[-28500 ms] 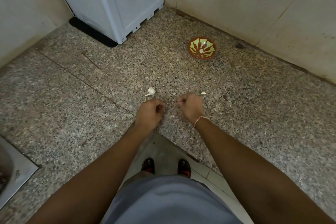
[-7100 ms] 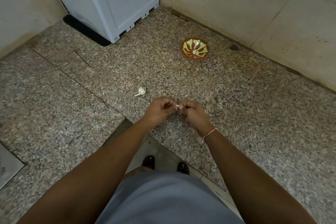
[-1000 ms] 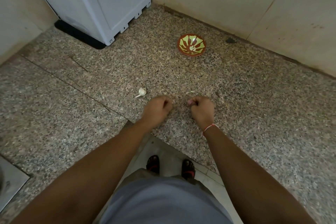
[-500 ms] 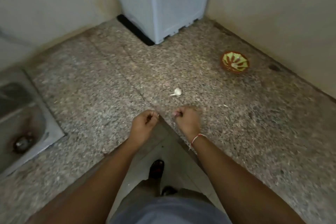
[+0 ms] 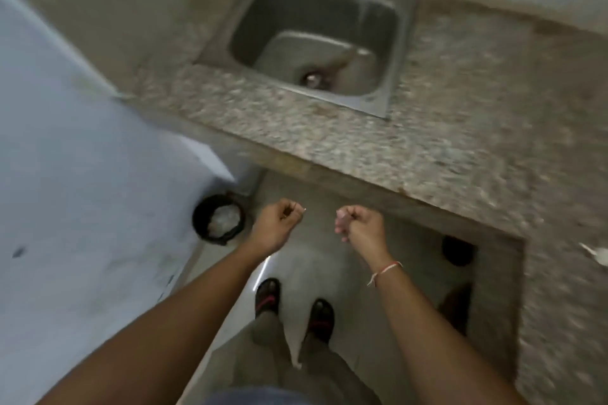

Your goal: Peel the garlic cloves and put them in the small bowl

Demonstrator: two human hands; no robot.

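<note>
From the head camera, looking straight down, the picture is smeared with motion. The person stands on a pale floor (image 5: 316,260) in the corner of a speckled stone counter (image 5: 460,128), both forearms held out in front over the floor, not over the counter. The left hand (image 5: 278,227) has its fingers curled into a loose fist, and a thin pale sliver pokes out at the thumb and forefinger; I cannot tell whether it is garlic skin or something else. The right hand (image 5: 360,223) is also curled, fingers pressed together, with something small and pinkish showing at the fingertips; too blurred to say whether that is a clove. A red and white thread (image 5: 386,270) circles the right wrist. A steel sink (image 5: 316,43) is sunk in the counter ahead. A black bin (image 5: 218,219) with a pale lining stands on the floor, left of the left hand. At the right edge, 1 small white garlic piece (image 5: 597,253) lies on the counter. 2 dark sandals (image 5: 296,309) show below.
</note>
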